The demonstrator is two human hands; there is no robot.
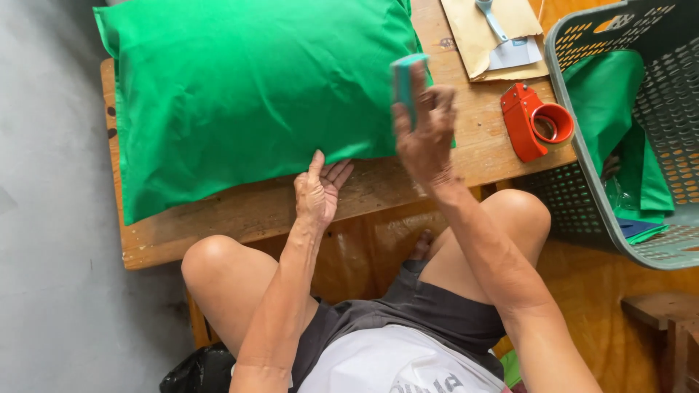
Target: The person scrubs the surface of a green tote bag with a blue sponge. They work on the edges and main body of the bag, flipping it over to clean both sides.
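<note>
Head view: left hand flat, open (fingertips touching green pillow); right hand gripping teal block above table.

On the table before me, a pillow covers the left and middle, my left hand flat at its near edge and my right hand raised just right of it, holding a small block over the pillow's right end. Right of the pillow lies a tape dispenser; behind that, an envelope with a small tool on it. At the table's right end stands a basket with folded cloth in it; a stool sits nearer me, below it.
</note>
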